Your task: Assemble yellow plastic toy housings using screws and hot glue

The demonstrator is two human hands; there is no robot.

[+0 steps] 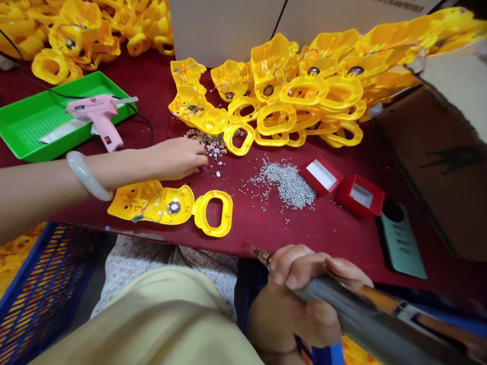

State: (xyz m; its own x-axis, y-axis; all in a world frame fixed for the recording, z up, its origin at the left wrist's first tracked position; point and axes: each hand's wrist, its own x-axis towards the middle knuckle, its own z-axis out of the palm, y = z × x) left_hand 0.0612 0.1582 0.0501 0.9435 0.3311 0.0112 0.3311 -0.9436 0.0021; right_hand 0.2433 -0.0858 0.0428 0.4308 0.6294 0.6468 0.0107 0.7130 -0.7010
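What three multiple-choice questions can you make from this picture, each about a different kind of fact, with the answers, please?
1. Where is the pale bangle?
A) on the left arm
B) on the right arm
C) on neither arm

2. How many small red boxes are beside the pile of silver pins?
A) one
B) two
C) four

3. What is the state of the right hand?
A) open and empty
B) closed around a pen-like tool
C) out of view

1: A, the bangle circles the left arm.
2: B, two boxes stand next to each other.
3: B, the fingers wrap around the tool's dark body.
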